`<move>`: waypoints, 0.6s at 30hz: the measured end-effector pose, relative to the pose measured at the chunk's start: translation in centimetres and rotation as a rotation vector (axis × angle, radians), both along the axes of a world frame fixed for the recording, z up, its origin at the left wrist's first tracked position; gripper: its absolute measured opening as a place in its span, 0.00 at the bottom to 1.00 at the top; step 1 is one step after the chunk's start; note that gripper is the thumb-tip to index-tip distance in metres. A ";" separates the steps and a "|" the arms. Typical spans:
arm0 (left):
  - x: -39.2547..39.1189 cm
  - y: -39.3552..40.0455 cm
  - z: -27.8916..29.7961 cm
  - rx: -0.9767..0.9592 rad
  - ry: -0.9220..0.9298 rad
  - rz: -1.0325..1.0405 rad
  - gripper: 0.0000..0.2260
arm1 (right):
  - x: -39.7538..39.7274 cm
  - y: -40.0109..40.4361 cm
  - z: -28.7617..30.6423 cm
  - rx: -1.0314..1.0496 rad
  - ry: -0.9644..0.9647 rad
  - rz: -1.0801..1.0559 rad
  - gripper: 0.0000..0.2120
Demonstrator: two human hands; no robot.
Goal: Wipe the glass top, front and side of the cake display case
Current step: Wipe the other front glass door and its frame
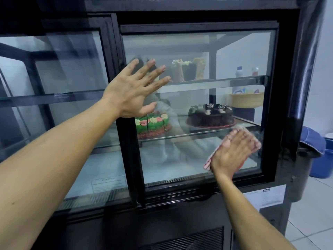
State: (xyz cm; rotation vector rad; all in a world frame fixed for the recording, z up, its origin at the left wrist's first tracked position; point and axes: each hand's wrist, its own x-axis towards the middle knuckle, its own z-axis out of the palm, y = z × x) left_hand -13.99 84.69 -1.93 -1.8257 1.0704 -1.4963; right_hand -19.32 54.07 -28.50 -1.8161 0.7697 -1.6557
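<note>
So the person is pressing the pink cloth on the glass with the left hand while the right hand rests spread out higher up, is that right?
Not quite: the hands are swapped. The head view shows the right hand pressing the pink cloth flat on the lower glass front of the black cake display case, while the left hand rests spread out higher up on the glass.

wall (322, 60): pale, 3 o'clock | floor (310, 219): white tiles, 4 o'clock | blue bin (322, 159): 3 o'clock on floor
</note>
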 end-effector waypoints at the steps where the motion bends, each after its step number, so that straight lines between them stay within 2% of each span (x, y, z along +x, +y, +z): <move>1: 0.0 0.0 0.0 -0.002 0.001 -0.004 0.36 | -0.2 1.3 -1.5 0.113 -0.020 -0.005 0.30; 2: 0.0 0.0 -0.1 -0.002 0.000 -0.007 0.36 | -0.2 3.6 -2.8 0.177 -0.020 -0.005 0.30; 4: -0.1 0.0 -0.1 -0.008 0.002 -0.011 0.36 | 0.2 9.5 -4.2 0.126 0.039 0.036 0.31; 7: -0.2 -0.1 -0.2 -0.013 0.011 -0.016 0.35 | 1.1 16.0 -3.3 -0.198 0.144 0.184 0.32; 10: -0.2 0.0 -0.3 -0.012 0.014 -0.019 0.36 | 1.5 13.1 0.9 -0.583 0.210 0.151 0.29; 11: -0.2 -0.1 -0.3 -0.014 0.014 -0.023 0.36 | 1.3 10.8 2.0 -0.630 0.212 0.113 0.28; 12: -0.2 -0.1 -0.4 -0.017 0.015 -0.029 0.36 | 1.0 8.1 2.7 -0.585 0.206 0.077 0.28; 15: 0.0 -0.2 -0.4 -0.020 -0.002 -0.033 0.36 | -0.6 0.4 1.7 -0.121 0.146 0.013 0.30; 18: -0.1 -0.3 -0.6 -0.009 0.001 -0.018 0.36 | -1.7 -1.0 -0.5 0.182 0.077 0.032 0.30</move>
